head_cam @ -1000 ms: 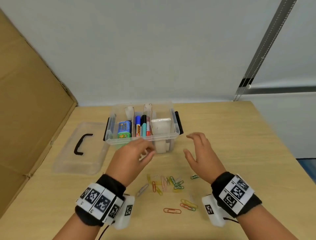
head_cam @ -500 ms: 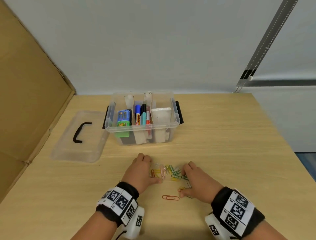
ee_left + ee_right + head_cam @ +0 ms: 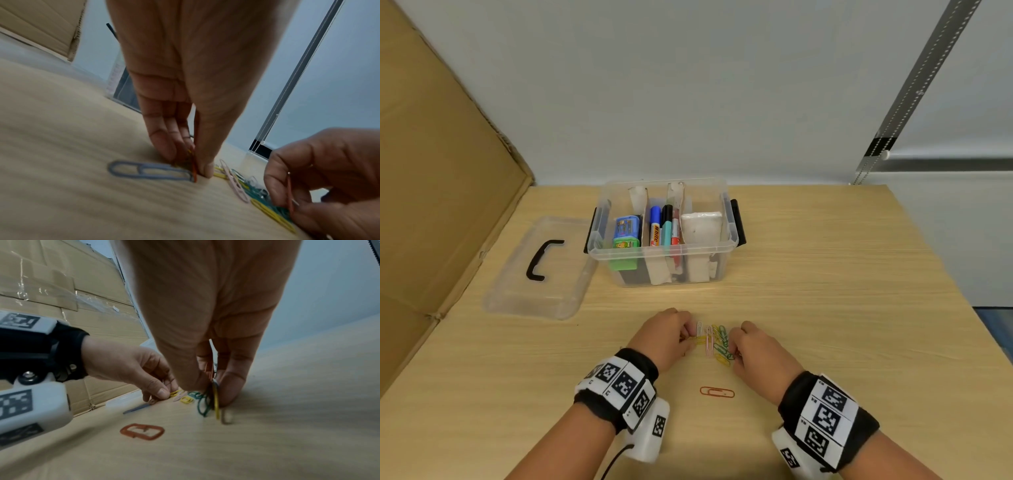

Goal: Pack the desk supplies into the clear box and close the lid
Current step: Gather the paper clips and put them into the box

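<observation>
The paper clips (image 3: 717, 344) sit bunched between both hands, left fingers (image 3: 164, 146) and right fingers (image 3: 230, 386) each pinching some, while the orange clip (image 3: 717, 392) lies loose toward the counter's near edge.

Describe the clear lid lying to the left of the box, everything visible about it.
The lid is a rectangular piece of clear, slightly frosted plastic with rounded corners and a raised rim. A black curved carry handle sits on its top face. It lies flat on the wooden table, handle up, off the clear box, with its right edge close against the box's left side near the black latch. A cardboard panel stands just beyond it. Neither hand touches it.
</observation>
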`<state>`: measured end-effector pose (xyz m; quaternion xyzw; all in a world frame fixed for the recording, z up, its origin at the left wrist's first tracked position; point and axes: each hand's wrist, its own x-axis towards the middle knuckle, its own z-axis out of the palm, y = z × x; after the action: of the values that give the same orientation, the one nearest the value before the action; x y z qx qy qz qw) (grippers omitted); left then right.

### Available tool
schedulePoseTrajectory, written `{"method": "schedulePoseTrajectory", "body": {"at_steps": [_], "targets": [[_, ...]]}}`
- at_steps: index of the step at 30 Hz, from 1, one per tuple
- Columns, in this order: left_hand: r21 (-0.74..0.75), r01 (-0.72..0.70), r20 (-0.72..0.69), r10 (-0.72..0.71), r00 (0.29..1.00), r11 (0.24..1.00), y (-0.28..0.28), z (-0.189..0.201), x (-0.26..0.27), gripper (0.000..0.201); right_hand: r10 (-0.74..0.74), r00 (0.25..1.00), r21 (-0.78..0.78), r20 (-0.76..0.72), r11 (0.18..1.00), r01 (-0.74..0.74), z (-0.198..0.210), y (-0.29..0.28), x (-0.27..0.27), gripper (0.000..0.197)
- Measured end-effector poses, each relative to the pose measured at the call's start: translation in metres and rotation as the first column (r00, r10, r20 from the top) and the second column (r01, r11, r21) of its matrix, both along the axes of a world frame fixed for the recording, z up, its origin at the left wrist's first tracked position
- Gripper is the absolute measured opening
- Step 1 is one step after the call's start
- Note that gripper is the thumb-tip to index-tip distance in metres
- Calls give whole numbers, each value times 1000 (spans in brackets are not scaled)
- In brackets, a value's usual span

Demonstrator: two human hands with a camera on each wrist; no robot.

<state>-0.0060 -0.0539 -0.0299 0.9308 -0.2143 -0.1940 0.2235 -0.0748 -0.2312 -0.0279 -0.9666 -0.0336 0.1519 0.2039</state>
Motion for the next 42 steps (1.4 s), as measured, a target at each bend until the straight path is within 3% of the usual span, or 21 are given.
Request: {"method": "schedulePoseTrajectory", "body": {"at_steps": [4, 12, 17, 20, 23, 26, 29, 33, 37, 42], "targets": [[61, 15, -35, -13, 999, 998, -3, 2, 7, 7, -14, 1000, 43, -3, 999, 14, 2, -6, 4, 17], [136, 99, 89, -112, 990, 986, -6, -3, -2, 10, -40, 999, 161, -22, 986, 43, -8, -23, 12, 13], [-21, 22, 72, -20, 997, 1000, 5, -6, -4, 3, -160, 976, 438, -146, 874, 209, -5, -37, 20, 12], [-175, -47, -4, 47, 999, 983, 13, 2, -3, 16, -190, 969, 552, -159, 796, 247, 13, -46, 25, 14], [-324, -90, -4, 94, 996, 942, 11, 36, 1, 16, -202, 974, 634, -102, 741, 220, 44, -51, 37, 10], [-406, -86, 92, 135, 987, 910, 3, 83, 15, 7, -202, 979, 694, 2, 705, 144, 84, -49, 55, 10], [-484, -64, 231, 199, 952, 872, -9, 120, 39, 5, -232, 964, 677, 131, 731, 84, 116, -42, 80, 8], [-460, -80, 348, 262, 900, 884, -24, 129, 74, 6, -264, 912, 543, 314, 838, 55, 134, -29, 118, 13], [-329, -168, 322, 277, 905, 929, -36, 117, 99, 6, -187, 910, 322, 369, 945, 63, 128, -20, 146, 11], [-160, -162, 233, 197, 952, 974, -46, 107, 111, 6, -106, 935, 167, 339, 985, 51, 115, -8, 157, 13]]}}
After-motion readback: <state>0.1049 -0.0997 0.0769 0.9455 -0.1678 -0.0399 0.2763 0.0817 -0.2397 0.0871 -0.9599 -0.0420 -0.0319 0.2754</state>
